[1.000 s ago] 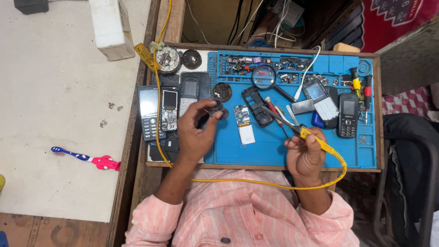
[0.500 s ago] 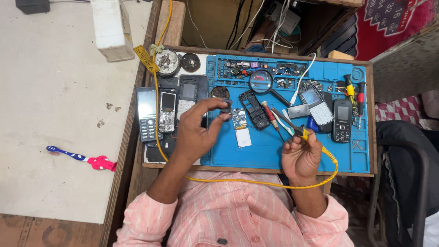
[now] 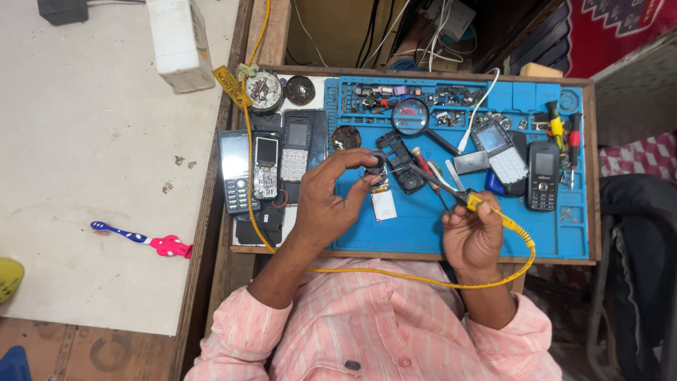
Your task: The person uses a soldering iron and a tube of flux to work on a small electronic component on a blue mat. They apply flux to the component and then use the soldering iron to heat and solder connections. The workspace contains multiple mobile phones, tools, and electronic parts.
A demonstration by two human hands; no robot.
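Left hand (image 3: 326, 204) over blue mat (image 3: 423, 226), thumb and forefinger pinching small round black part (image 3: 376, 164) at fingertips. Right hand (image 3: 474, 236) near mat's front edge, fingers wrapped around yellow-corded soldering iron (image 3: 451, 192), tip toward part.

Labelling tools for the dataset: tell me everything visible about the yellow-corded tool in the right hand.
The slim soldering iron with a yellow collar and yellow cord is pinched near its collar by the right hand. Its dark metal shaft angles up-left, tip near the small dark part held in the left hand. The cord loops across the pink-striped shirt.
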